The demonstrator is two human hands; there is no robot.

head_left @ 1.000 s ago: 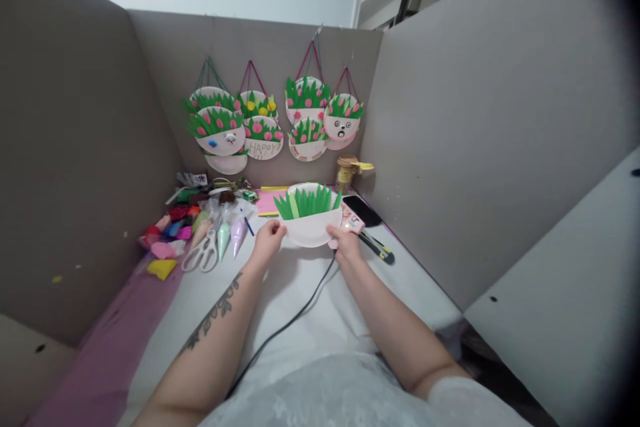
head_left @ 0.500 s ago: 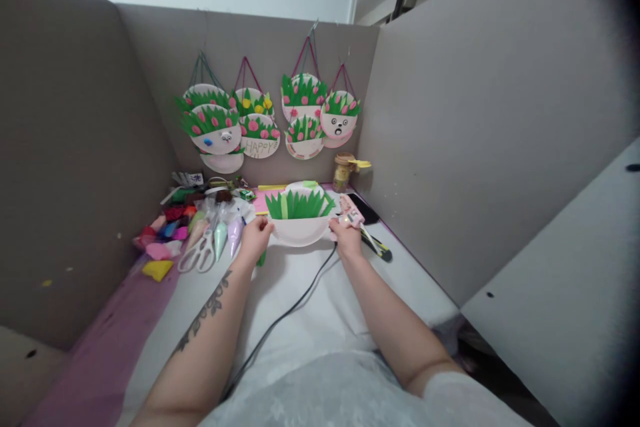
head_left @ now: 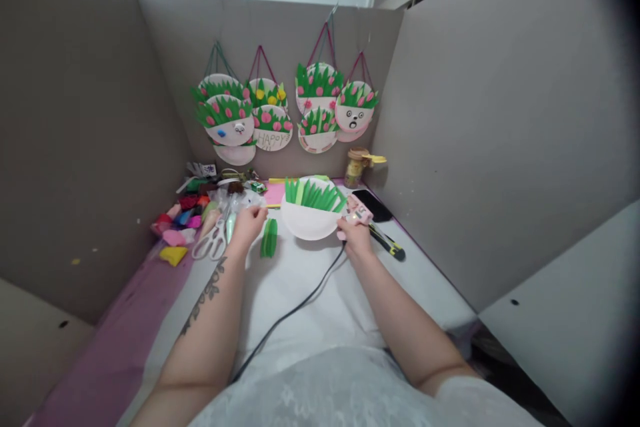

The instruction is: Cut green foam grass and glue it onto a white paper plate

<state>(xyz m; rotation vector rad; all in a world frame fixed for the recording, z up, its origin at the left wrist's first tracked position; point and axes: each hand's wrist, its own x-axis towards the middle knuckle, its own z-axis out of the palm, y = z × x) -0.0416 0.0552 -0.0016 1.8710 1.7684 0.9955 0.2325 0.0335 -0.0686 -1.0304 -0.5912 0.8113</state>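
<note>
A white paper plate with a half-plate pocket on its front stands tilted up over the table, green paper grass rising from the pocket. My right hand pinches its right edge. A pink glue gun shows right behind those fingers, its black cord running down toward me; I cannot tell if the same hand also grips it. My left hand is off the plate, to its left, fingers curled together and nothing visible in them. Below and between lies a stack of green paper strips.
White-handled scissors, pale piping bags and colourful clay packets crowd the left. A utility knife, a black phone and a lidded cup are on the right. Decorated plates hang on the grey back partition.
My left hand has let go of the plate and moved left. The plate has tilted, its face now showing more, with the right hand still on its edge. The view has shifted slightly.
</note>
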